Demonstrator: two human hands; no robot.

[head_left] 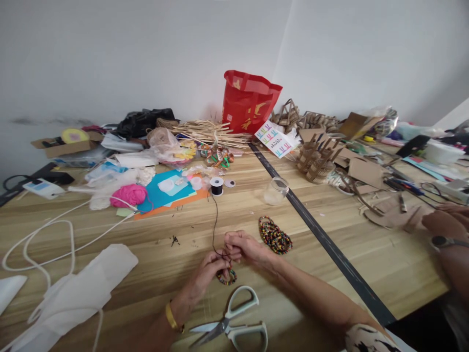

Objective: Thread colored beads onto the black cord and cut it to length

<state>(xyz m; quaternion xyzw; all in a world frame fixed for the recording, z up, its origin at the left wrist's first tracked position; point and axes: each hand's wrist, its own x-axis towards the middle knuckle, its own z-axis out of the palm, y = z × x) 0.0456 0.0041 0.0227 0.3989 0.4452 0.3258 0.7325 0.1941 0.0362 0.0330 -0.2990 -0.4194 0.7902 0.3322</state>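
Note:
My left hand [207,275] and my right hand [244,247] meet over the wooden table [234,303], both pinched on a thin black thread [214,222]. A small loop of coloured beads [227,278] hangs on the thread just under my fingers. The thread runs up the table to a black spool [217,186]. A pile of strung coloured beads [274,236] lies just right of my right hand. White-handled scissors [234,325] lie open on the table below my hands.
A small glass jar [276,190], pink yarn [129,194], blue and orange paper [166,198], white cord [47,244], white cloth [88,288] and a red bag [249,102] lie around. Another person's arm with a wristwatch [445,234] rests at the right among cardboard pieces [366,171].

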